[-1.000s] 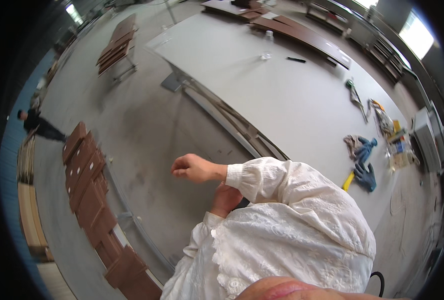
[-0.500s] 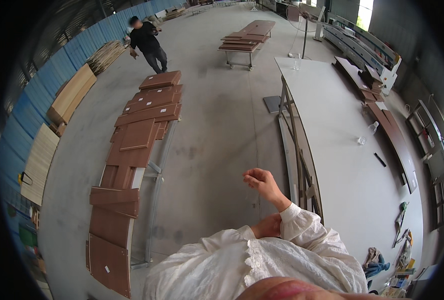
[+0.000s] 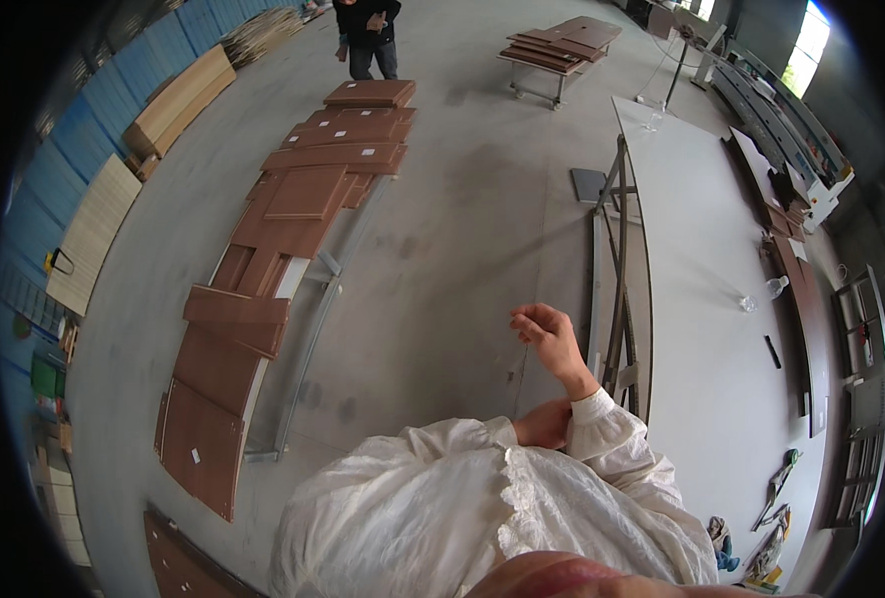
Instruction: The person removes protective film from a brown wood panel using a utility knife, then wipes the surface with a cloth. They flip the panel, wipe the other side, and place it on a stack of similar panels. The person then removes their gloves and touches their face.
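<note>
My right hand [image 3: 548, 341] is raised in front of my body, above the grey floor between the rack and the white table. Its fingers are curled in toward the thumb, and whatever may be between them is hidden or too small to make out. My left hand [image 3: 542, 425] lies across my waist, against the right forearm's white cuff [image 3: 594, 411]. Its fingers disappear behind that cuff. Neither hand touches the brown panels [image 3: 308, 199] laid along a metal rack on the left or the long white table [image 3: 697, 299] on the right.
A second cart [image 3: 562, 48] of brown panels stands farther off. A person in dark clothes [image 3: 367, 38] is behind the rack's far end. On the table lie clear bottles [image 3: 775, 288], a black strip [image 3: 772, 351], brown boards [image 3: 801, 329] and tools [image 3: 776, 488]. Another brown panel [image 3: 188, 558] is at lower left.
My view has turned, with the rack and table shifting in it and a panel appearing at lower left. Both hands keep nearly the same pose. The person's head has left the picture.
</note>
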Motion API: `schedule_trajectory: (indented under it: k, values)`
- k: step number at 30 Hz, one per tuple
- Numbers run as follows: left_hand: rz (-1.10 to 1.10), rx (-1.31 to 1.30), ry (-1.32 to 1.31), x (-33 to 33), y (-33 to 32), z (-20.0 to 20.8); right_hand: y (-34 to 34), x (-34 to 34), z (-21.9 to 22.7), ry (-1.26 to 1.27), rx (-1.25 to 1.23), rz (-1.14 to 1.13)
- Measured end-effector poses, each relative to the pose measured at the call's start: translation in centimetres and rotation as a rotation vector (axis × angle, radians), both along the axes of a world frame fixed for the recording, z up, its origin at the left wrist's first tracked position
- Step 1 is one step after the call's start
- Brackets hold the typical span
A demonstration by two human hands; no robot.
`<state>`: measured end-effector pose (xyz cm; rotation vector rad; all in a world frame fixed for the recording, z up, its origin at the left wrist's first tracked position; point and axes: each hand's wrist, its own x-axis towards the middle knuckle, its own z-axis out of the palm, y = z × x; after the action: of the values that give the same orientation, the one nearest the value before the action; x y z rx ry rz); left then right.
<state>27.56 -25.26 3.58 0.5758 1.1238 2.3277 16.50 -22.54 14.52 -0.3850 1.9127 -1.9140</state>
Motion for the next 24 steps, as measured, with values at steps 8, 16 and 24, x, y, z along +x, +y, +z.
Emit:
schedule_trajectory:
  k: [8,16,24]
  values:
    - [-0.002,-0.156,0.083,-0.7,1.4,-1.6,3.2,-1.8,-1.0,-0.075,-0.021,-0.197]
    - [-0.344,-0.096,-0.618,-2.5,4.0,0.6,36.5,-6.6,-4.9,0.241,0.172,-1.247]
    - [-0.375,-0.161,-0.614,-4.5,5.5,3.1,80.2,16.5,-7.0,0.057,1.481,-1.394]
